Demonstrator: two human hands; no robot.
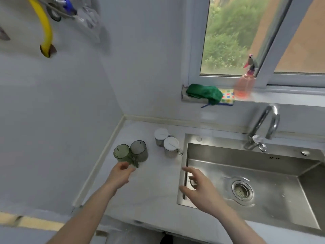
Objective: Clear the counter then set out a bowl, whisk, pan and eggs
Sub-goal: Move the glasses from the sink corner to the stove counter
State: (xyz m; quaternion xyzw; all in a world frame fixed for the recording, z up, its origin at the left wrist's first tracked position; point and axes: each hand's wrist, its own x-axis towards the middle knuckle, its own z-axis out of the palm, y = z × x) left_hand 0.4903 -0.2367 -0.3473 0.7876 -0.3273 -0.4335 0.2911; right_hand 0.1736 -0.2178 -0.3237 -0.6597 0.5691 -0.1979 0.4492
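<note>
Your left hand (121, 175) pinches the handles of two green cups (131, 152) on the counter (154, 192), mouths tipped toward 11 o'clock, cups beyond your fingertips at 12 o'clock; your right hand (198, 187), fingers spread and empty, hovers over the sink (281, 173) edge.

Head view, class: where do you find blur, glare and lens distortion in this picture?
Head view: spray bottle and wall pipes smear with motion blur; daylight glares on the sink rim; the wide lens bends the window frame.
</note>
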